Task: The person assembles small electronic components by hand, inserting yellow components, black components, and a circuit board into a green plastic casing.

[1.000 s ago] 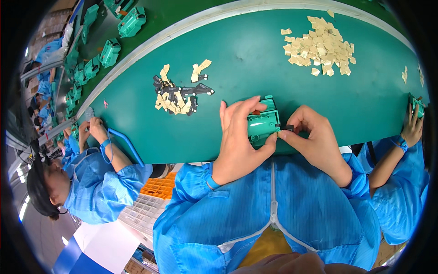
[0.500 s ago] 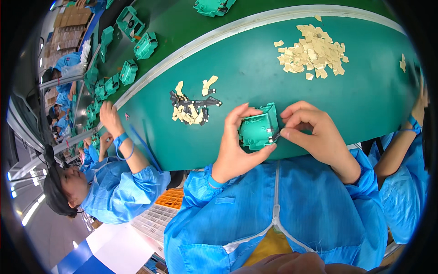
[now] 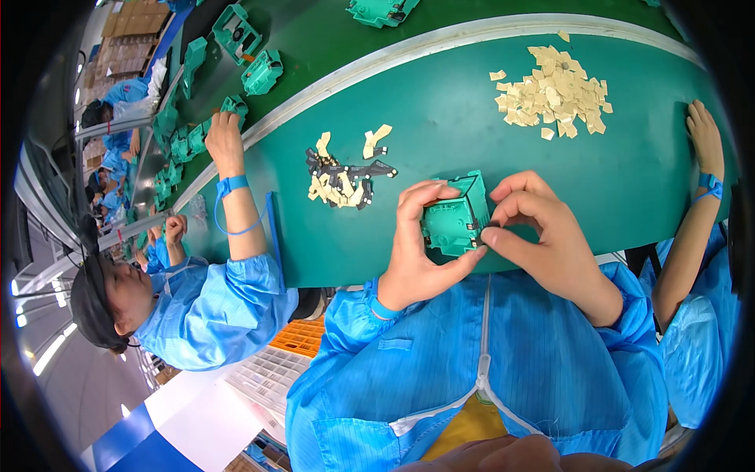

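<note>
Green plastic housing (image 3: 448, 226), open side up, is held just above the near part of the table, in front of the wearer's chest. L hand (image 3: 414, 256) is clamped on it, fingers along the far/left side, thumb at the near R corner. R hand (image 3: 550, 228) has thumb + forefinger tips close together at the housing's R edge, by a small dark strip (image 3: 474, 228) — can't tell if it's pinched or just pressed. Step in hand, prob.: seating that strip along the edge. Next move likely calls for a steady L grip and light, exact fingertip pressure on the R. Further out on the green table (image 3: 440, 102): black strips w/ cream backing (image 3: 346, 171) ahead-left, cream paper scraps (image 3: 554, 94) heaped ahead-right. Beyond the pale rail (image 3: 503, 26), more green housings (image 3: 262, 72); co-workers' hands L and R.
</note>
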Tool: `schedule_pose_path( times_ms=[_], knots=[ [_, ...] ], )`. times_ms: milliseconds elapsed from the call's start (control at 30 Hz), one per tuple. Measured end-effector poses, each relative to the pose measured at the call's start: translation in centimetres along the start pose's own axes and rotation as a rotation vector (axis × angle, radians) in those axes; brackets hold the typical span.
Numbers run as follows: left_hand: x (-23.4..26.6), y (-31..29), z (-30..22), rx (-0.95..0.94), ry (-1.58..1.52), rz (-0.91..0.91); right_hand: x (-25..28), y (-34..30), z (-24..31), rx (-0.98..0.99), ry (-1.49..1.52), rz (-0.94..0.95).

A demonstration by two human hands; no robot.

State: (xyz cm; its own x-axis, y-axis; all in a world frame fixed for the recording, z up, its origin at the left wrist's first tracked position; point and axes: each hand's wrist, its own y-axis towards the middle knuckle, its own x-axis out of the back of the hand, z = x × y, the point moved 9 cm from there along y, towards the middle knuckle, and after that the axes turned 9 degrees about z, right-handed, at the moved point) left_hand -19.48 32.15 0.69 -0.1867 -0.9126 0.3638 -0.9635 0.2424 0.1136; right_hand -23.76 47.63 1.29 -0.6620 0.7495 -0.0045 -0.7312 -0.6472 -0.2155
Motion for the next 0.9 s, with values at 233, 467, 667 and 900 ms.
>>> schedule_pose_path(
  times_ms=[233, 467, 667, 900],
  knots=[
    [-0.4, -0.3, 0.7, 0.018, -0.180, 0.034, -0.5, -0.2, -1.9, -0.223, 0.353, 0.031],
    [-0.4, -0.4, 1.3, 0.152, -0.362, 0.175, -0.6, -0.5, -0.5, -0.195, 0.159, -0.012],
    [-0.7, -0.8, 1.1, 0.225, -0.546, 0.149, -1.2, -0.6, 0.4, -0.144, 0.051, -0.036],
    [-0.6, -0.9, 1.0, 0.219, -0.587, 0.097, -1.9, -0.3, 1.6, -0.067, -0.089, -0.076]
  ],
)
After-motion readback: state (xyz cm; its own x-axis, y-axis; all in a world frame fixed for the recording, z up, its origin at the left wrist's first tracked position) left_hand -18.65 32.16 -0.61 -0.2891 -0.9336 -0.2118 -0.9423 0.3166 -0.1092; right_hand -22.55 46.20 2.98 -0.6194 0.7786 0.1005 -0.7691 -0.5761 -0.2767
